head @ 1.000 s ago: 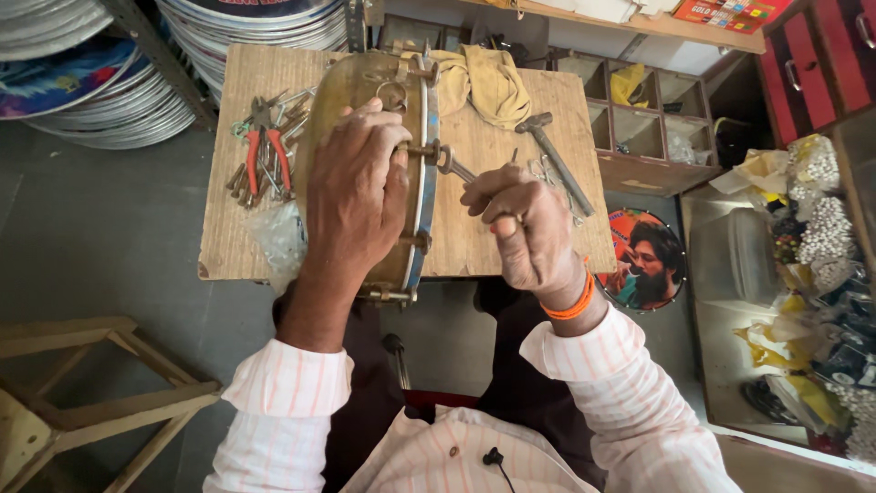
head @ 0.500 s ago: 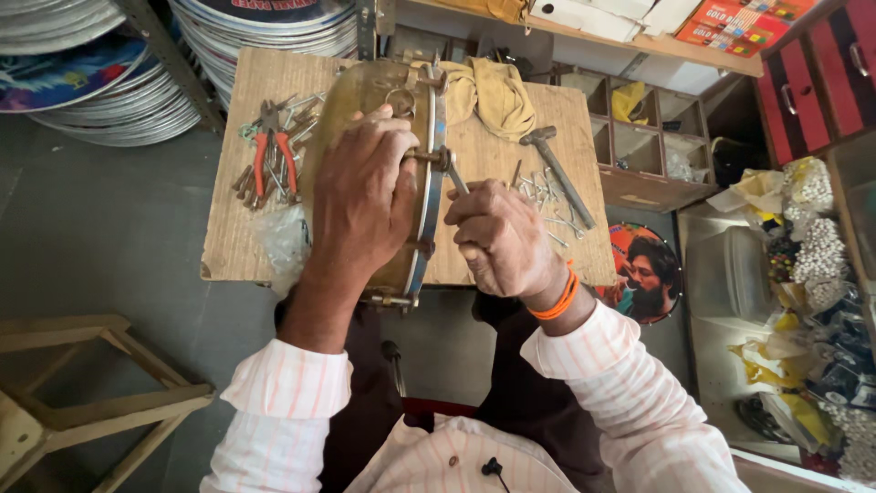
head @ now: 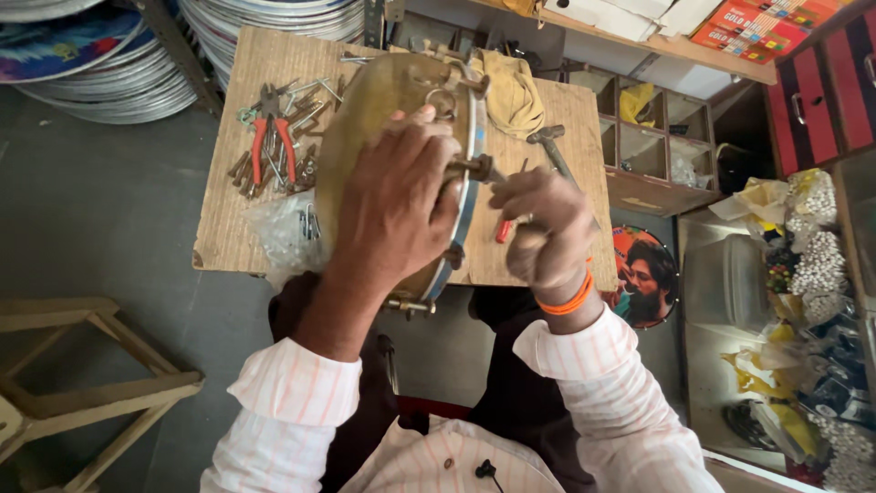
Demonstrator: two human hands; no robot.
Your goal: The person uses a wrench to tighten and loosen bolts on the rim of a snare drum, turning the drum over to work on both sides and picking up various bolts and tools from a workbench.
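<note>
Wood, pale and scuffed, makes up the small square surface that carries everything here, standing on a grey floor with stacked round discs beyond its far edge and a wooden stool frame off to the left. On the surface a brass-coloured drum stands on its edge, its round face turned to the left and its blue-and-silver rim with metal tuning lugs turned to the right; its near edge overhangs the surface towards the person.

The left hand lies spread over the top of the drum, palm down and fingers wrapped forward over the shell, pressing it in place. The right hand, an orange band at its wrist, is closed in a fist just beside the rim, gripping a red-handled tool whose tip points towards a lug on the rim; whether the tip touches the lug cannot be made out.

Behind the drum lies a folded yellow cloth, and beside it a hammer, partly hidden by the right hand. On the left part of the surface sit red-handled pliers amid loose metal hooks and bolts, with a clear plastic bag of small parts near the front corner.
</note>
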